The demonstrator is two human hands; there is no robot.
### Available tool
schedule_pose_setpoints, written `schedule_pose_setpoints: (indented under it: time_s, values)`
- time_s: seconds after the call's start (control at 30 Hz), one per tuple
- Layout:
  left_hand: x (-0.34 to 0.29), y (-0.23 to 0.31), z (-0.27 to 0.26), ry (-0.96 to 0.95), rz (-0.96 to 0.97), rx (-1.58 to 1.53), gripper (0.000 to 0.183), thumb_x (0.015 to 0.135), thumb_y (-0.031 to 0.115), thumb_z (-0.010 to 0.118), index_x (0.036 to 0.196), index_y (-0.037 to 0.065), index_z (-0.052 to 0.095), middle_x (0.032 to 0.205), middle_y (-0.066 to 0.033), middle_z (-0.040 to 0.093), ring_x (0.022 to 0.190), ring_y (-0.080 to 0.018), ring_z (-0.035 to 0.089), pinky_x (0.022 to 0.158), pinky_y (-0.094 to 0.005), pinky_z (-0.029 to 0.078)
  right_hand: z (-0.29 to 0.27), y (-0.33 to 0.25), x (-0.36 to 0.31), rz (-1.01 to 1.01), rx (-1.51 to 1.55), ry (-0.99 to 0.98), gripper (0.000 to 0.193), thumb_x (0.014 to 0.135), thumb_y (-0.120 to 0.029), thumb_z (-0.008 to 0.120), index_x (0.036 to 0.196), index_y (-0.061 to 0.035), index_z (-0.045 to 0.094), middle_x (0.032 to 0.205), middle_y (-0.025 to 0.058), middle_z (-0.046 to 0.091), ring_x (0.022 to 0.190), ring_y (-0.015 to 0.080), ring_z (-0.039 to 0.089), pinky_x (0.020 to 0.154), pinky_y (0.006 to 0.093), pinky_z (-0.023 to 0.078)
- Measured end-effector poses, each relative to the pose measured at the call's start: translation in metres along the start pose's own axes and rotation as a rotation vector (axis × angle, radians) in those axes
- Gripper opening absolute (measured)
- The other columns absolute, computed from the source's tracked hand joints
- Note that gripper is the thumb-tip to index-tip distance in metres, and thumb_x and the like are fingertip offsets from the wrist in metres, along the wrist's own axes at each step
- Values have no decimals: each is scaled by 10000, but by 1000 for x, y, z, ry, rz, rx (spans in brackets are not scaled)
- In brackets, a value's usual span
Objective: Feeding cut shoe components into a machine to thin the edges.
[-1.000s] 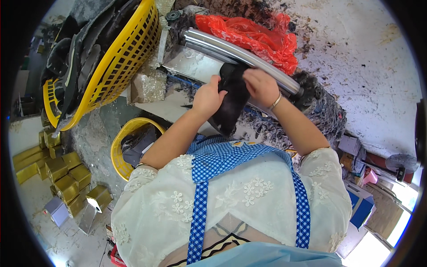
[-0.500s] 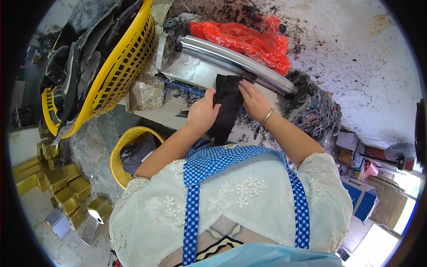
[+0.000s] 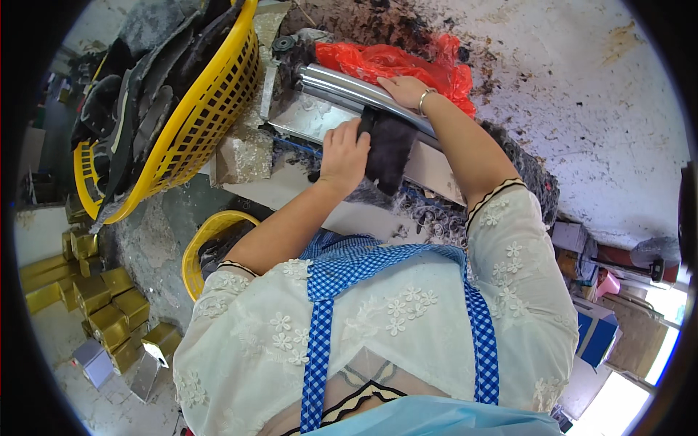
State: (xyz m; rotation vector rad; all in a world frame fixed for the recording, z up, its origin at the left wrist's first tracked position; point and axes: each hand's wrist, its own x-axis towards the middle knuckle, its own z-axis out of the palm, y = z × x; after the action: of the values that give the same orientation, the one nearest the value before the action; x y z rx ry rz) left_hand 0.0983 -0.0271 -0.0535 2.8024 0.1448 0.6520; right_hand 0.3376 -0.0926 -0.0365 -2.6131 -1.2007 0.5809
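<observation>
1. Since half a second ago, in the head view, the person's right hand (image 3: 406, 93) has left the black piece (image 3: 392, 149) and gone up to the metal roller (image 3: 338, 86); the piece has shifted toward the roller, and its lower end sits higher.

2. Black, soft-looking and limp, the piece lies across the middle of the metal plate (image 3: 313, 118) in front of the roller. Its upper end meets the roller's near side; its lower end reaches the plate's near edge. Whether any of it is caught beneath the roller is hidden.

3. The left hand (image 3: 345, 154) is at the piece's left edge, fingers bent and close together. Whether they pinch it or only press on it, I cannot tell.

4. The right hand lies over the roller with fingers stretched out, holding nothing visible. Just beyond it is a crumpled red plastic bag (image 3: 443, 69).

5. Progress, judged from how things lie: this piece seems partway through handling, its upper end brought to the roller and a good length left on the near side. More dark pieces (image 3: 149, 94) fill the large yellow basket (image 3: 211, 98) at left; whether they are finished or waiting is unclear.

6. Below it stands a smaller yellow basket (image 3: 190, 265), near the left forearm.
</observation>
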Motion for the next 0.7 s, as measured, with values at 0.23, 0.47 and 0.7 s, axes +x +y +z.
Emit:
schedule_pose_setpoints:
  time_s: [0.23,0.47,0.7]
  values:
    - [-35,18,8,-175,15,7,602,860,358,565,1367,75,406,1434,-241,296,1341,-422,232,1040,-620,193,-16,-1,-32,-165,-244,194,514,915,-490,412,985,-19,608,941,203,651,884,377,616,789,458,478]
    - [-28,44,15,-226,-134,121,706,858,502,488,1404,72,360,1444,-309,231,1357,-479,141,1035,-671,85,10,-14,-102,-322,-221,526,234,851,-248,591,1005,-74,563,863,140,606,755,332,621,636,425,511]
    - [-20,51,26,-196,-145,96,725,864,522,469,1380,19,383,1419,-370,213,1351,-512,120,1059,-646,58,17,-38,-166,-326,-225,583,246,805,-147,611,1037,-77,569,799,112,571,705,303,605,586,412,496]
